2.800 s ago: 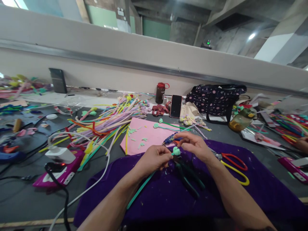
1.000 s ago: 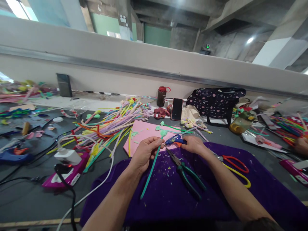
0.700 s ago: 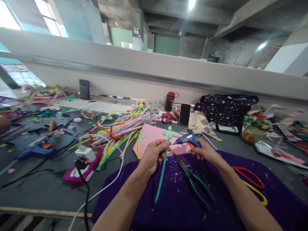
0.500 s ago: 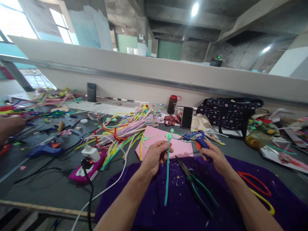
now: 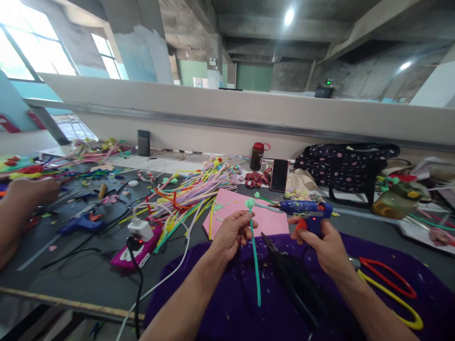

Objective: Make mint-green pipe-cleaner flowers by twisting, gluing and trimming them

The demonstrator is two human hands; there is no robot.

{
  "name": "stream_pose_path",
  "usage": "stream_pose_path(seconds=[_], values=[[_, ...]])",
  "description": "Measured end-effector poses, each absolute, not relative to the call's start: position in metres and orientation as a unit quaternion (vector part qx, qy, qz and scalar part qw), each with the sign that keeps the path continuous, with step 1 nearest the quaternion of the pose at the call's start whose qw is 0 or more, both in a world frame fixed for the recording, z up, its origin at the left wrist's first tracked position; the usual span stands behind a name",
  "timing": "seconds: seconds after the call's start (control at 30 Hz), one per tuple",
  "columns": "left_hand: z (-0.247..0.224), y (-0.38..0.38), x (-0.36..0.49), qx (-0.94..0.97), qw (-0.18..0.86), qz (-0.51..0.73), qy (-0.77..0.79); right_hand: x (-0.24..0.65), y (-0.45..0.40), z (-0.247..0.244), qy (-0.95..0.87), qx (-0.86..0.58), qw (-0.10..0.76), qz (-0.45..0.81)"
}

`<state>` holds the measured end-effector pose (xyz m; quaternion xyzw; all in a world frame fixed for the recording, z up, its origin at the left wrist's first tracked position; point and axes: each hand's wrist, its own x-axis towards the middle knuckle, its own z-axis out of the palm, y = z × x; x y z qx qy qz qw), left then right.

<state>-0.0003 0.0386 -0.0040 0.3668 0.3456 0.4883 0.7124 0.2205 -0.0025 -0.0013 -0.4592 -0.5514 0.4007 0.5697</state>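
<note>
Between the thumb and fingers of my left hand (image 5: 231, 237) is a green pipe-cleaner flower (image 5: 250, 203), its stem hanging down over the purple cloth (image 5: 220, 303). My right hand (image 5: 325, 246) is wrapped round the handle of a blue hot glue gun (image 5: 302, 207). The gun's nozzle points left, towards the flower head; a small gap seems to lie between them. Below the hands, dark-handled pliers (image 5: 293, 284) rest on the cloth. Scissors (image 5: 387, 279) with one red and one yellow handle lie partly under my right forearm. Behind the flower is a pink sheet (image 5: 265, 220).
A pile of coloured pipe cleaners (image 5: 199, 189) lies left of the sheet. A magenta power strip (image 5: 131, 255) with cables stands nearer. Another person's hand (image 5: 31, 194) is at far left, near a second glue gun (image 5: 83, 223). A phone (image 5: 279, 175), bottle (image 5: 257, 156) and bag (image 5: 344, 170) stand behind.
The glue gun has turned from tilted to nearly level, with its side towards me. My left hand still holds the flower in about the same place. The view has shifted slightly.
</note>
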Motion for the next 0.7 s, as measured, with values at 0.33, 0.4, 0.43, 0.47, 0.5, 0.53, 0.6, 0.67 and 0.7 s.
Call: stream_pose_path(seconds=[0.33, 0.4, 0.43, 0.47, 0.5, 0.53, 0.6, 0.67, 0.7], values=[[-0.004, 0.038, 0.003, 0.393, 0.695, 0.484, 0.358, 0.221, -0.007, 0.001, -0.544, -0.425, 0.535, 0.488], [-0.004, 0.038, 0.002, 0.393, 0.695, 0.481, 0.361, 0.22, -0.011, 0.002, -0.547, -0.421, 0.534, 0.488], [-0.004, 0.038, 0.002, 0.394, 0.695, 0.479, 0.364, 0.219, -0.013, 0.003, -0.551, -0.418, 0.532, 0.488], [-0.004, 0.038, 0.002, 0.395, 0.695, 0.476, 0.366, 0.218, -0.015, 0.004, -0.558, -0.417, 0.528, 0.486], [-0.004, 0.038, 0.002, 0.397, 0.695, 0.473, 0.368, 0.217, -0.017, 0.005, -0.567, -0.418, 0.523, 0.48], [-0.004, 0.038, 0.002, 0.399, 0.694, 0.472, 0.368, 0.216, -0.018, 0.005, -0.577, -0.423, 0.521, 0.465], [-0.005, 0.038, 0.003, 0.404, 0.694, 0.472, 0.363, 0.215, -0.019, 0.006, -0.608, -0.441, 0.515, 0.413], [-0.006, 0.037, 0.005, 0.406, 0.696, 0.471, 0.359, 0.215, -0.018, 0.006, -0.648, -0.459, 0.499, 0.348], [-0.006, 0.037, 0.006, 0.408, 0.697, 0.468, 0.359, 0.216, -0.017, 0.006, -0.668, -0.467, 0.484, 0.319]])
